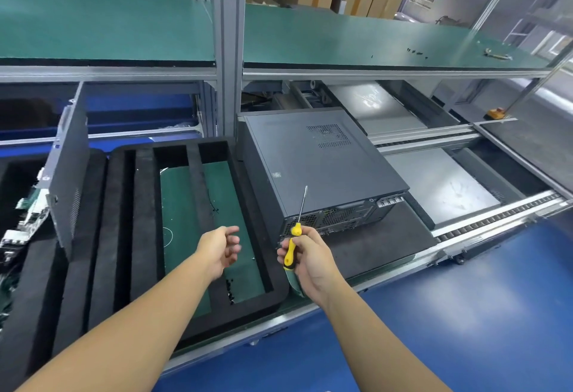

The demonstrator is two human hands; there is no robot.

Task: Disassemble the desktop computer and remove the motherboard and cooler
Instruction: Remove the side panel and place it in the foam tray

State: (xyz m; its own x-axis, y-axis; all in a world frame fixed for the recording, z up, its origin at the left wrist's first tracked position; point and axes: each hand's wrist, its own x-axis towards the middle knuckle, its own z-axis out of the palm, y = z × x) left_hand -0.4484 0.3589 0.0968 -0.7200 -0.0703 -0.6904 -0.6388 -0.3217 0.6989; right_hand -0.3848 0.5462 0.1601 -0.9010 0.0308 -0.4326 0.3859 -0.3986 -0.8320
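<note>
On black mat point(381, 246), closed grey computer point(322, 162)

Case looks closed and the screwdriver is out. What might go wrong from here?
1. The right hand grips the screwdriver with its tip free near the computer case; a slip may scratch the closed panel.
2. The left hand hovers empty, so the case may shift once screws are turned.
3. Loose screws lie in the foam tray; new ones could mix in or get lost.
</note>
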